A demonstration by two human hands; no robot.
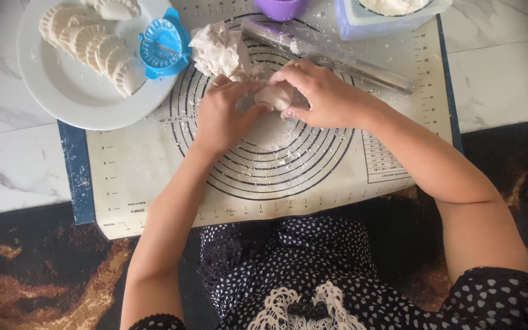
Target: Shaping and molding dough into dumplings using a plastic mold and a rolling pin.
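Dough ball (pixel 274 96) over floured mat (pixel 154 165); marble floor (pixel 13 165).

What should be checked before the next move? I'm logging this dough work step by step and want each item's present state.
1. Small dough piece held between left hand and right hand: ok.
2. Flour on baking mat under the hands: ok.
3. Rolling pin close by: ok.
4. Blue dumpling press open: ok.
5. Free room on white plate: ok.
6. Dough piece smooth all round: cannot tell.
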